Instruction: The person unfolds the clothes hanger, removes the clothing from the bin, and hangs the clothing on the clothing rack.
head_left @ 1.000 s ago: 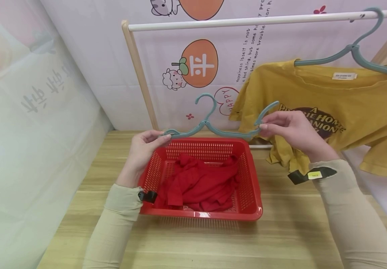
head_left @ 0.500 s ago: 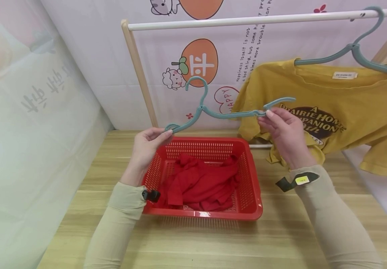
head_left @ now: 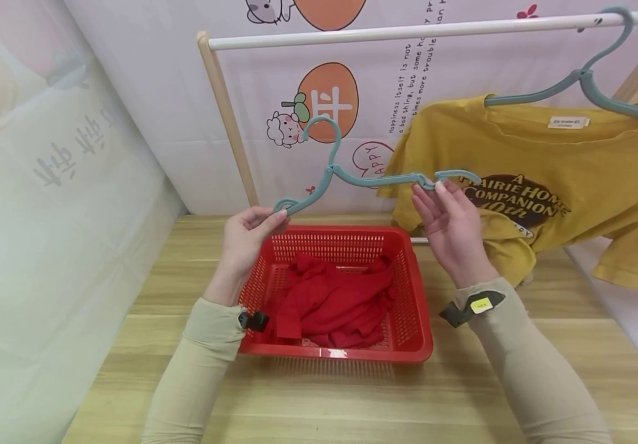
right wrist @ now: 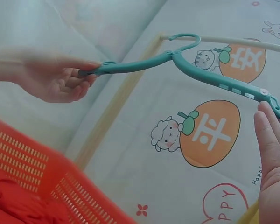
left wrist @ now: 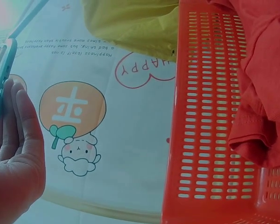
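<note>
Teal hangers: 2; 1 held in 2 hands.

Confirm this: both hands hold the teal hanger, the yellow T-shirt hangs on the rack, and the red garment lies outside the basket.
Wrong on the red garment: the head view shows it inside the red basket. The left hand and right hand do hold the teal hanger, and the yellow T-shirt hangs on the rack.

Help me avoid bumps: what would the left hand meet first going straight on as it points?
Likely the hanger the left hand pinches, which extends ahead; beyond it, perhaps the patterned backdrop, though depth is unclear.
</note>
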Demonstrator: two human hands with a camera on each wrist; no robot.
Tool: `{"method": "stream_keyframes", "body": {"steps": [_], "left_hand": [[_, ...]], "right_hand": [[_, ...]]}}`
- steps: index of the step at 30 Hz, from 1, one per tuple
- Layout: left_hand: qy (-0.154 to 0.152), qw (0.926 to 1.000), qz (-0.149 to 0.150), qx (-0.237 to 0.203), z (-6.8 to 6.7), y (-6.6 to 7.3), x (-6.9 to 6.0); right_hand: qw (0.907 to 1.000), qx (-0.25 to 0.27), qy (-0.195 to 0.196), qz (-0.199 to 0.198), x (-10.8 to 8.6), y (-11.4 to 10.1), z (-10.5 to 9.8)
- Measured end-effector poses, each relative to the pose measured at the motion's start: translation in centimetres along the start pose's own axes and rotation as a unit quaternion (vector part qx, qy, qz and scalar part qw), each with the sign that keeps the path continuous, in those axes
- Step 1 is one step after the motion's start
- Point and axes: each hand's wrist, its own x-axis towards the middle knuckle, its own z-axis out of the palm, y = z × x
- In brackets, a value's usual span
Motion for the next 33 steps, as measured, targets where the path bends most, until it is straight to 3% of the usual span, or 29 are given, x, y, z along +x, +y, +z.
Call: {"method": "stream_keyframes", "body": {"steps": [4, 10, 16, 19, 21, 23, 25, 29, 32, 33], "left_hand": [[0.000, 1.0000, 0.006, -0.006, -0.1, -0.1, 0.0], [0.006, 0.9999, 0.008, -0.012, -0.6, 0.0, -0.1], [0.019, 0.9998, 0.000, -0.007, -1.2, 0.1, -0.1], [0.016, 0.9999, 0.002, -0.006, -1.4, 0.0, -0.1], [0.012, 0.9999, 0.003, -0.004, -1.5, 0.0, -0.1], [0.009, 1.0000, 0.001, 0.000, -1.5, -0.1, -0.2], [0.006, 1.0000, -0.001, 0.002, -1.5, -0.1, -0.2], [0.003, 0.9998, -0.010, 0.015, -1.5, -0.2, -0.3], [-0.001, 0.9995, -0.016, 0.027, -1.6, -0.2, -0.3], [-0.002, 0.9994, -0.018, 0.031, -1.6, -0.1, -0.4]], "right_hand": [[0.9999, -0.016, -0.006, 0.000, 0.0, 0.1, -0.3], [0.9955, -0.093, -0.012, -0.007, 0.3, -1.0, -1.6], [0.9900, -0.129, 0.030, -0.048, 0.5, -3.7, -3.2], [0.9835, -0.161, 0.042, -0.072, 0.5, -5.0, -3.1], [0.9739, -0.207, 0.038, -0.086, 0.5, -5.8, -2.6], [0.9556, -0.279, 0.033, -0.089, 0.5, -6.5, -2.0], [0.9255, -0.368, 0.028, -0.086, 0.5, -7.0, -1.2], [0.8378, -0.542, 0.011, -0.061, 0.5, -7.9, 0.3], [0.7756, -0.629, -0.020, -0.045, 0.6, -8.1, 1.1], [0.7586, -0.649, -0.033, -0.040, 0.7, -8.1, 1.4]]}}
